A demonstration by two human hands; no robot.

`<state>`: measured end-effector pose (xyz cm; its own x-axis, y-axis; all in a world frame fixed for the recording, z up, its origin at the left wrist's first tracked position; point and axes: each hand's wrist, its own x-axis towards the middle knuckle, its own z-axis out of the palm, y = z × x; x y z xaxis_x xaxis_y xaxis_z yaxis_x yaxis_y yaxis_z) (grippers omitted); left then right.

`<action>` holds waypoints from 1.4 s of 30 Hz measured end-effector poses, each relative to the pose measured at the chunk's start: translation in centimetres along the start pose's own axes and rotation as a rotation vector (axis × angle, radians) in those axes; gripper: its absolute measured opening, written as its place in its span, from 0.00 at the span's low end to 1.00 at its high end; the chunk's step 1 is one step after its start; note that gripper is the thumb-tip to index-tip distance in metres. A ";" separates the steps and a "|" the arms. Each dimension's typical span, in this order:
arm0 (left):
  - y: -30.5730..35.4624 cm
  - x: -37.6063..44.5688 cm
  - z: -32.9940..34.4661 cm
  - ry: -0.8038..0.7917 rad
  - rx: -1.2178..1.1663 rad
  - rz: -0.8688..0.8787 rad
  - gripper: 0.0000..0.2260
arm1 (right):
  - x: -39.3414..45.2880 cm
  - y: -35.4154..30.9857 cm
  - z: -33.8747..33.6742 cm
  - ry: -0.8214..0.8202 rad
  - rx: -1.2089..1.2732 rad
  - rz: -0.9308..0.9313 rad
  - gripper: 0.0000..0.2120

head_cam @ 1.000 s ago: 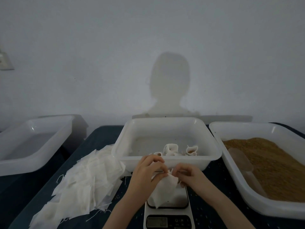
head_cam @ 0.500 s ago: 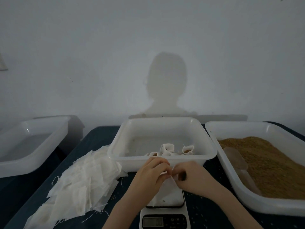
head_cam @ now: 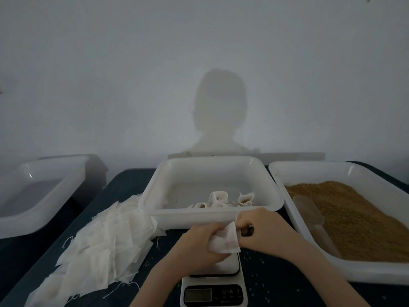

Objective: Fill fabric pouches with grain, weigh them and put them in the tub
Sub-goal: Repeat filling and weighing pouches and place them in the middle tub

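A person sits at a dark table, both hands raised just above a small kitchen scale [head_cam: 214,282]. The left hand [head_cam: 199,247] curls around the lower part of a flat white fabric pouch [head_cam: 224,241], and the right hand [head_cam: 261,231] pinches its upper edge with thumb and fingertips. The pouch looks empty, and the hands seem to be working its mouth open. Directly behind them stands a white tub [head_cam: 212,191] holding a few filled pouches [head_cam: 219,199] near its front wall. To the right, a larger tub of brown grain [head_cam: 345,216] has a pale scoop [head_cam: 309,214] lying in it. To the left lies a heap of empty pouches [head_cam: 104,240], and beyond it another white tub [head_cam: 33,196]. To do this step well, the fingers should part the two layers fully and keep the mouth wide, so grain pours in cleanly; loose grains already speckle the table
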<state>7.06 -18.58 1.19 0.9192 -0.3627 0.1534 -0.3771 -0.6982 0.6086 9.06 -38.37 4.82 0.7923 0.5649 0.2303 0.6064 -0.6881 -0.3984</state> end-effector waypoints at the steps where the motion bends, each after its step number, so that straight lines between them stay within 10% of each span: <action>1: 0.1 0.0 0.0 0.001 -0.012 -0.002 0.09 | -0.1 0.2 -0.1 -0.006 -0.024 -0.008 0.20; 19: 2.4 1.2 1.6 0.041 -0.167 -0.024 0.16 | -3.2 3.7 -3.8 0.077 0.291 0.017 0.07; 23: 2.6 1.8 2.0 0.050 -0.025 -0.013 0.14 | -4.3 8.2 -5.7 0.255 0.029 0.345 0.08; 31: 3.8 3.6 4.1 0.064 0.054 0.051 0.18 | -6.0 16.7 -5.9 -0.434 -0.260 0.781 0.20; 37: 4.7 4.7 5.2 0.053 0.068 0.104 0.16 | -5.8 17.0 -5.7 -0.447 -0.101 0.856 0.12; 42: 4.8 4.7 4.6 0.030 0.080 0.094 0.10 | -6.8 17.0 -8.5 -0.262 -0.541 0.843 0.07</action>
<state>9.06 -26.48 1.28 0.8821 -0.4106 0.2309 -0.4681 -0.7094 0.5269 14.55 -57.81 4.06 0.9736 -0.1585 -0.1645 -0.1386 -0.9822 0.1265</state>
